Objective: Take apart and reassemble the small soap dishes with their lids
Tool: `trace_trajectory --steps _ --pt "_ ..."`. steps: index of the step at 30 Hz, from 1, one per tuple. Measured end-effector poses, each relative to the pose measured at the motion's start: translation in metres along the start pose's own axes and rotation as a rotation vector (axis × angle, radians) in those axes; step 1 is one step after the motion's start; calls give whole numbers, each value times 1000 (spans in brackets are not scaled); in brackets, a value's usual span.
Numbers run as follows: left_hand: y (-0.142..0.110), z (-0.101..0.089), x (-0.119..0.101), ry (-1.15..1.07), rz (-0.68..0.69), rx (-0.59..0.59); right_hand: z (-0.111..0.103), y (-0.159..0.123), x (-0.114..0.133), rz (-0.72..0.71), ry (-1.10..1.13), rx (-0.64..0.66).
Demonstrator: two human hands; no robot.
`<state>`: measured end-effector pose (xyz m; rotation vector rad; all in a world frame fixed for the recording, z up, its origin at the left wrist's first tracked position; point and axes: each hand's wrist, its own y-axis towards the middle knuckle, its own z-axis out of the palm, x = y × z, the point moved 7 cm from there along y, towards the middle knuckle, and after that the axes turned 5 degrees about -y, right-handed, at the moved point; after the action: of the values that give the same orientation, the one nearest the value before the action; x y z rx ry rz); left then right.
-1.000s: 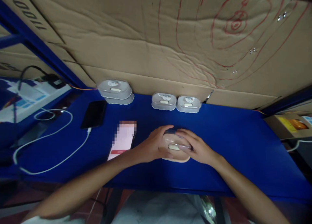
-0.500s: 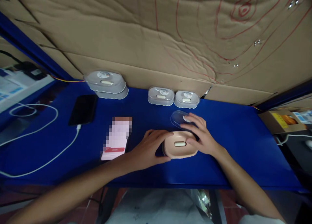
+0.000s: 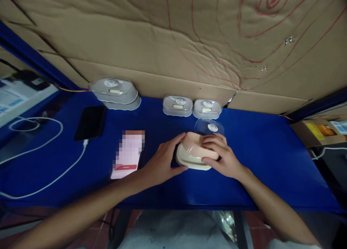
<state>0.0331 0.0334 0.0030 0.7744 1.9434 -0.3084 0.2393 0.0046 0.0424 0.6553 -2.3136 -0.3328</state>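
A small oval container sits on the blue table in front of me. Its peach lid (image 3: 193, 142) is tilted up at the near side, and a gap shows above the white base (image 3: 193, 164). My left hand (image 3: 161, 160) spans the container's left end, thumb at the front of the base and fingers at the back. My right hand (image 3: 226, 157) is closed on the lid's right side, fingers over its top and thumb at its near edge. Just behind the container lies a clear plastic cover (image 3: 208, 126) with a round sticker.
Two grey containers with clear covers, the left one (image 3: 177, 106) and right one (image 3: 207, 109), stand against the cardboard wall (image 3: 121, 43). A similar stack (image 3: 116, 91) is farther left. A lit phone (image 3: 128, 153) and a dark phone (image 3: 90, 122) on a white cable (image 3: 65, 173) lie left.
The peach lid was level on the container; now its near side is raised and the white base shows. My right hand has closed onto the lid.
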Motion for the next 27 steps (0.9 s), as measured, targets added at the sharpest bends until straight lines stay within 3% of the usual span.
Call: trace_trajectory --steps 4,6,8,11,15,20,23,27 --pt "6 -16 4 -325 -154 -7 -20 -5 -40 458 419 -293" --pt "8 -20 0 -290 -115 10 -21 -12 -58 677 669 -447" --pt "7 -19 -9 -153 -4 37 -17 -14 -67 788 858 -525" --pt "1 -4 -17 86 138 129 -15 -13 -72 816 961 -566" --pt "-6 16 -21 331 257 250 -17 -13 -74 763 895 -542" --pt "-9 19 -14 317 196 298 -20 -16 -72 681 801 -487" --pt "-8 8 -12 112 59 236 -18 -13 -68 634 774 -395" --pt "2 -8 -7 -654 -242 151 -17 -7 -67 608 860 -322"
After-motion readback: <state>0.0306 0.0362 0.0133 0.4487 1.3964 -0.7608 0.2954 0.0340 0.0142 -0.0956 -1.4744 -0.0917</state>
